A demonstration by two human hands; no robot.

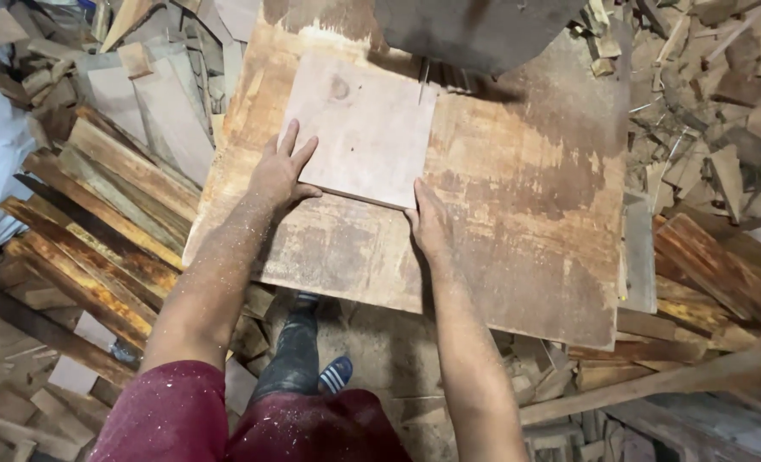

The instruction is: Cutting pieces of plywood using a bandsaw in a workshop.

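Two arms outstretched, left hand (279, 174) flat, fingers spread on square wooden panel (364, 127); right hand (427, 221) pressing its near edge

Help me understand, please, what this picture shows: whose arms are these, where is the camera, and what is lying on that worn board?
The camera sits on a person's head and looks down, so both bare arms are their own. The left hand lies flat on the corner of a pale square wooden panel; the right hand presses against its near edge. The panel rests on a stained work table. A thin saw blade stands at the panel's far edge, below a grey machine housing. Wood offcuts are piled all around.
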